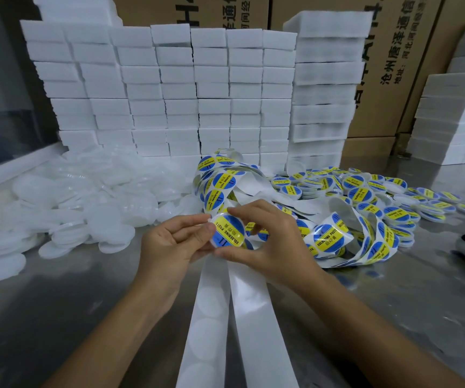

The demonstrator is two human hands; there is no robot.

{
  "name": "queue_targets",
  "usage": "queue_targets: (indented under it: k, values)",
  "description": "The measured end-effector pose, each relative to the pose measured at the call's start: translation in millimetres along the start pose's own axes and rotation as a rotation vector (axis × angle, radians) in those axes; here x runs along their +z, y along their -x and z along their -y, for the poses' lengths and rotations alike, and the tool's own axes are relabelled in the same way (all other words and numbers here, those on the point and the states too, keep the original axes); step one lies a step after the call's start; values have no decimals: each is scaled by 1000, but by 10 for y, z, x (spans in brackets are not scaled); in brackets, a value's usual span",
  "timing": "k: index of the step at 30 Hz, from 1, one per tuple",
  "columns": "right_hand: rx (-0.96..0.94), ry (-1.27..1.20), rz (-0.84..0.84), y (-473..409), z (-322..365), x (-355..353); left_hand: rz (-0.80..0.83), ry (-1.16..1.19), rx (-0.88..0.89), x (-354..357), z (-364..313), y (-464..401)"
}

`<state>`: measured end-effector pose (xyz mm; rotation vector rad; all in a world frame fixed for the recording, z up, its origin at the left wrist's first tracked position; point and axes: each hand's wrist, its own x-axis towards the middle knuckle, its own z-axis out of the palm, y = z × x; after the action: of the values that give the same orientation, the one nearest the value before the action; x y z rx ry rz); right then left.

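Between the hands, the left hand [169,243] pinched the lid [215,243] and the right hand [272,242] gripped it too; uneven pressure could crease or skew the label [228,232].

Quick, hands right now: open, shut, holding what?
Left hand: holds the labelled lid by its left edge.
Right hand: pinches the same lid, finger above, thumb below.
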<state>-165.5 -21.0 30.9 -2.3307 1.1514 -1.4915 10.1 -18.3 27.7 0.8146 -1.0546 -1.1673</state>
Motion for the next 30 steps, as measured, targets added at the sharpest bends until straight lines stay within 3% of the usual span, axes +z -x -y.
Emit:
queue_targets:
  k: [4,8,10,14,19,24,27,30]
  values:
    - [-65,114,-2,-2,-17,-95,45,-28,-8,34,18,19]
    - [193,162,-124,-174,-298,-379,-99,-524,168,53,157,-2]
    - [307,273,-171,-318,-556,-566,-132,-663,149,62,215,-4]
    - [508,528,-101,-594,-1048,-875,-61,-681,-8,89,288,11]
    - [688,778,56,-750,-1489,-1006,2,-562,-52,76,348,-33]
    - [816,736,266,-821,-1669,-990,-34,-455,-52,20,321,-57]
    - [780,755,295,-870,-1556,-966,-73,-391,-21,23,298,-68]
    - [623,739,129,-836,-1263,-852,-43,-287,-16,45,251,-59]
